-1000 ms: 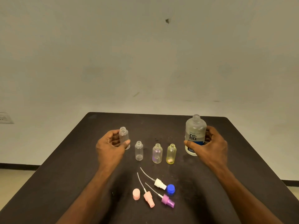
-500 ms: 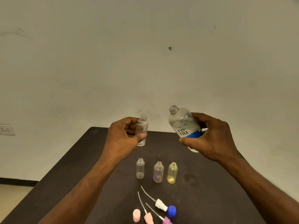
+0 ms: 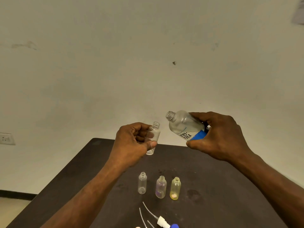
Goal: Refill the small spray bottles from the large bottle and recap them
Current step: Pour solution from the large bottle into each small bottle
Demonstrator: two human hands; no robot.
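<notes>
My left hand (image 3: pixel 133 143) grips a small clear spray bottle (image 3: pixel 153 137), uncapped and nearly upright, above the table's far edge. My right hand (image 3: pixel 220 137) holds the large clear bottle (image 3: pixel 184 125) with the blue and white label, tilted with its open neck pointing up-left toward the small bottle's mouth; a gap remains between the two. On the dark table (image 3: pixel 222 195) stand three more open small bottles: a clear one (image 3: pixel 142 183), a purplish one (image 3: pixel 161 187) and a yellow one (image 3: pixel 175 189).
Loose spray heads with thin dip tubes lie at the near edge: a white one (image 3: pixel 162 221) beside a blue cap (image 3: pixel 174 225), others cut off by the frame. A wall socket (image 3: pixel 6 138) is at the left. A bare wall stands behind the table.
Both hands lifted their bottles off the table. The large bottle has tilted further left and its neck has come closer to the small bottle. The camera has tipped upward.
</notes>
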